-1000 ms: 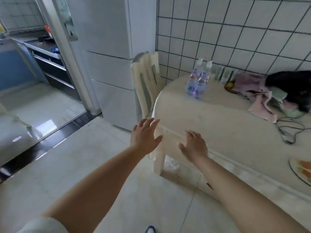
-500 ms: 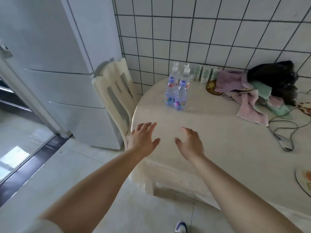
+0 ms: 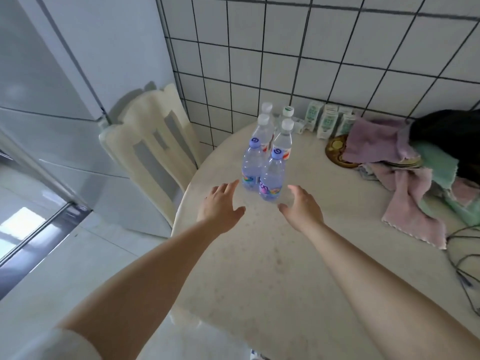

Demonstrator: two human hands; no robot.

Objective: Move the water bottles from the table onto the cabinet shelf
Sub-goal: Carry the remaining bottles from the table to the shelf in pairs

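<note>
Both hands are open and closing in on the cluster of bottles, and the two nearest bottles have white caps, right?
Not quite. In the head view the two nearest bottles have purple caps; the white-capped bottles stand behind them. The left hand and right hand are open, either side of the cluster.

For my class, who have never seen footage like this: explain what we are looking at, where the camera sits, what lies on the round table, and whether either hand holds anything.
There is no machine here. A person wears a wide-angle camera on the head, so you look forward and down along their own two bare arms. The left hand and the right hand reach over a round table, fingers relaxed and spread, holding nothing. Just beyond them stand six water bottles in a tight cluster, all upright: two with purple caps nearest, four with white caps behind. Further right lie small cartons by the tiled wall, a heap of pink and green cloths, something dark, and cables. A chair stands at the left of the table.
</note>
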